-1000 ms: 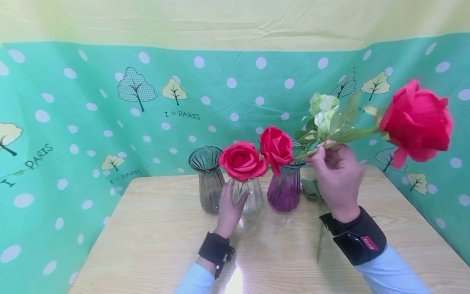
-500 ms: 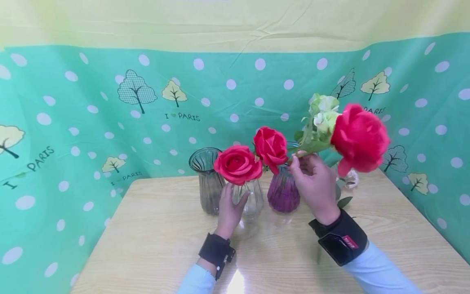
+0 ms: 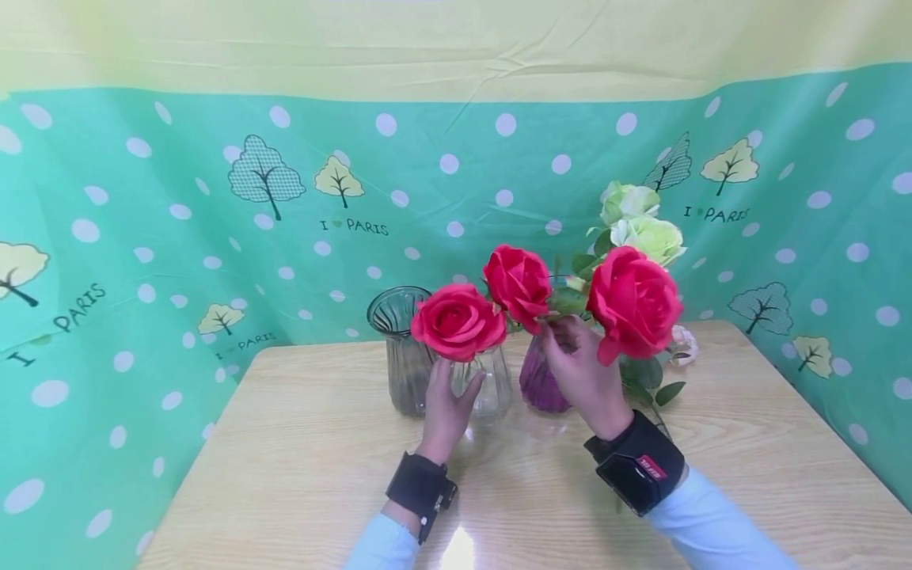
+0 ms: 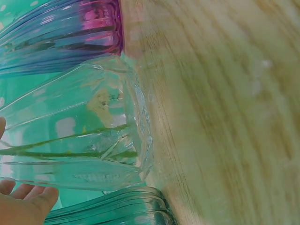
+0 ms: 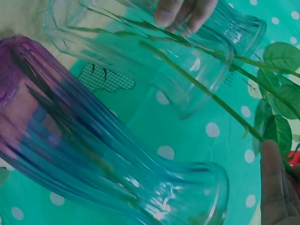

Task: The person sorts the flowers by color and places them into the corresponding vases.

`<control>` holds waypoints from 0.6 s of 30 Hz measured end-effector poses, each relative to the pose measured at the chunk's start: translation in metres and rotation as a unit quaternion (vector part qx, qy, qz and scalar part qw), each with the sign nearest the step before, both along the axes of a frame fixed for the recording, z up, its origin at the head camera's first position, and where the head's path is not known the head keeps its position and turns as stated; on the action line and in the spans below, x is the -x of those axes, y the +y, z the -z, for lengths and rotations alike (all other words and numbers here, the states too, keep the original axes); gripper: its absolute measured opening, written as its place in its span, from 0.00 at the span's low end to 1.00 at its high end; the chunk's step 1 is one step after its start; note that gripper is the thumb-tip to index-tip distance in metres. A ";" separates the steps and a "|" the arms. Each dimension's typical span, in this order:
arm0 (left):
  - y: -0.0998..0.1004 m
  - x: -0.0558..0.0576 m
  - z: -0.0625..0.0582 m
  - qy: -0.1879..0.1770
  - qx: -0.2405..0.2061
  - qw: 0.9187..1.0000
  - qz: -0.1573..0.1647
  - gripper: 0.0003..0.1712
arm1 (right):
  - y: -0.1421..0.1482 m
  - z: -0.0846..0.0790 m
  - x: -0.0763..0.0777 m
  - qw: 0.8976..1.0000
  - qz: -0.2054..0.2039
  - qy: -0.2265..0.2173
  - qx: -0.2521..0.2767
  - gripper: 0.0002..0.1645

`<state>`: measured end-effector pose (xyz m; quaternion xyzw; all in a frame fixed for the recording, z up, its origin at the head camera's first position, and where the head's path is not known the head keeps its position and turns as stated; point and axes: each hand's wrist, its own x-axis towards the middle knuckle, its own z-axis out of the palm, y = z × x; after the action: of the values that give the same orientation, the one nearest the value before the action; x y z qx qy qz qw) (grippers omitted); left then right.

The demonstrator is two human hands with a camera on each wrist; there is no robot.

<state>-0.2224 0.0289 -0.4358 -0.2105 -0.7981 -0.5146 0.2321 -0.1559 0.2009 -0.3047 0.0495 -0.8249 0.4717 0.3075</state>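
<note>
Right hand [image 3: 586, 372] pinches stem [image 5: 234, 116] of rightmost red rose [image 3: 634, 304]; stem end overlaps clear vase [image 3: 493, 388], inside or in front unclear. Left hand [image 3: 447, 408] holds clear vase between grey vase [image 3: 408, 374] left, purple vase [image 3: 540, 381] right.

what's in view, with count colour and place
grey vase: 1, grey-teal, left
clear vase: 1, colourless, middle
purple vase: 1, purple-blue, right
roses: 3, red, two in clear vase, one held
blooms: at least 2, pale green, above purple vase
small flower: 1, pinkish white, back right
leaves: several, green, right
table: 1, tan, below
cloth: 1, green-cream, behind
wristbands: 2, black, lower middle
sleeves: 2, pale blue, bottom
left hand: 1, at clear vase
right hand: 1, holding a rose
</note>
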 end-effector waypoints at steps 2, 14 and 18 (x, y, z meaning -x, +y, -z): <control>0.000 0.000 0.000 0.000 0.002 1.000 -0.001 0.27 | -0.002 0.002 0.003 1.000 0.000 0.001 -0.015 0.09; -0.001 -0.002 0.000 -0.004 0.001 1.000 0.002 0.28 | -0.015 0.006 0.019 0.995 -0.056 0.078 -0.036 0.05; -0.001 -0.001 0.000 -0.020 0.001 1.000 0.007 0.28 | -0.021 0.003 0.018 0.991 -0.057 0.112 -0.039 0.08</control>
<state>-0.2214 0.0282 -0.4354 -0.2058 -0.8017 -0.5193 0.2125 -0.1744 0.1797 -0.3075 0.1613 -0.7990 0.4471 0.3683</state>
